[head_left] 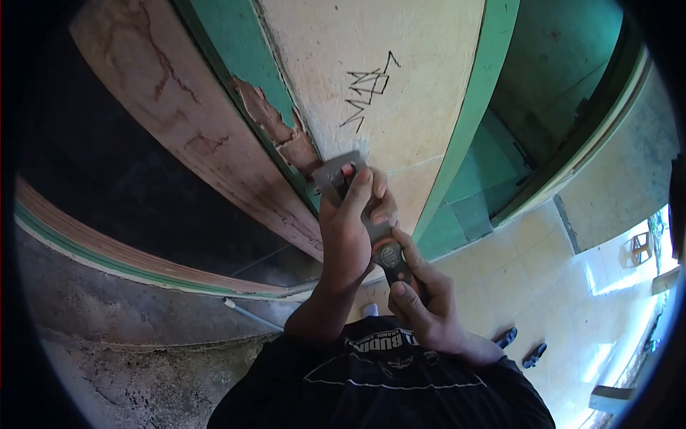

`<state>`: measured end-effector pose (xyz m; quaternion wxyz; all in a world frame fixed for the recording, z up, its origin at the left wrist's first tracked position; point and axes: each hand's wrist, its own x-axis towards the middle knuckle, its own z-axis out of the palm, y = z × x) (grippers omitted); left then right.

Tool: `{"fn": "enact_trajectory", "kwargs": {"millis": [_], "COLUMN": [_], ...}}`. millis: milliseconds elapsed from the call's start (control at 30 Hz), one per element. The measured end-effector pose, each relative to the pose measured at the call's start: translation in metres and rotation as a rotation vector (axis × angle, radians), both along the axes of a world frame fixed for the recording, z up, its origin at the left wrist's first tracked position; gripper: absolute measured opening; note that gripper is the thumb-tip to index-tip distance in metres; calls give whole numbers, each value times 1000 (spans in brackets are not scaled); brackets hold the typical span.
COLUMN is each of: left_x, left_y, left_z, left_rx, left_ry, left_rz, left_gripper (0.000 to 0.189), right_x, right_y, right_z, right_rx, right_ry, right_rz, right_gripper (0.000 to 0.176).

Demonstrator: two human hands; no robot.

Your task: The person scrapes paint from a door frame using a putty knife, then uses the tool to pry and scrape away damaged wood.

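My left hand [346, 232] is closed around the forward part of a grey metal tool [331, 183] with a broad flat head, its thumb lying along the top. Farther back, my right hand [431, 304] grips the same tool's black and orange handle [394, 260]. The head's far corner is right beside the broken, bare wood [275, 125] of a green-painted door frame [220, 28]. Next to that wood runs a cream wall [400, 107] with black scribbled lines. The fingers partly cover the tool, and its exact kind is hidden.
On the left stands a stained, cracked wooden panel [179, 121]. A second green frame [464, 114] borders a doorway on the right. Dark sandals [534, 354] lie on the tiled floor [514, 279], with a small stool [638, 249] farther off. Rough concrete [143, 365] is at lower left.
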<state>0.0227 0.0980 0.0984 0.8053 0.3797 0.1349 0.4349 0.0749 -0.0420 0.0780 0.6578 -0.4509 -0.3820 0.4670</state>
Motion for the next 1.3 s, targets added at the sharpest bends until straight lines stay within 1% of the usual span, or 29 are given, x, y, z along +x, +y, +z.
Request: {"fn": "enact_trajectory", "kwargs": {"millis": [33,67,133,167,233,267,333,400,467,533,667,733,800,867,933,967,1033,1067,1133,1200,1267,1300], "left_x": [-1,-1,5,6,2,0,-2,-4,-2,3,-1,-1,0,0,1,3,0,-1,0,-2,-3,-5], "left_y": [1,-2,-5,-2,-1,0,2,-1,-1,-4,0,0,0,-1,-1,2,2,1,2,2,1,-1], "left_z": [0,-1,1,2,1,0,0,-3,0,8,3,0,7,6,-1,0,-2,0,11,5,-12,-16], "left_rx": [3,1,71,81,116,112,62,41,15,46,103,44,73,113,73,82,55,42,44,44,47,16], "left_ry": [-25,-26,26,19,37,40,-14,4,29,0,3,13,36,50,22,17,32,41,12,-8,-5,-10], "left_rz": [-52,-50,116,112,36,36,-45,-43,-39,71,18,-1,-12,-22,76,73,20,24,-53,-74,10,14], "left_gripper": [23,23,22,22,22,22,23,23,23,24,23,22,21,21,23,23,23,23,21,20,20,19], "right_x": [1,2,2,2,3,2,0,0,-3,0,0,1,1,4,2,1,2,1,0,0,-2,-3], "right_y": [-1,-1,-1,1,1,0,-1,0,1,2,1,2,0,1,-1,0,4,4,3,3,0,0], "right_z": [3,5,-1,-2,3,4,1,2,2,3,-2,3,5,7,3,1,2,3,7,6,-5,-6], "right_rx": [-3,3,10,11,22,30,1,-11,-4,-1,2,15,10,32,10,-21,12,38,34,49,-17,-17], "right_ry": [15,24,25,32,20,10,11,2,53,31,25,37,61,-23,-25,-21,-38,-55,-25,-12,-10,-11], "right_rz": [13,27,33,38,28,21,25,25,20,23,33,35,41,35,43,48,23,3,12,12,25,24], "right_gripper": [56,55,55,55,55,55,55,56,56,56,56,56,56,56,56,57,57,57,57,57,56,56]}}
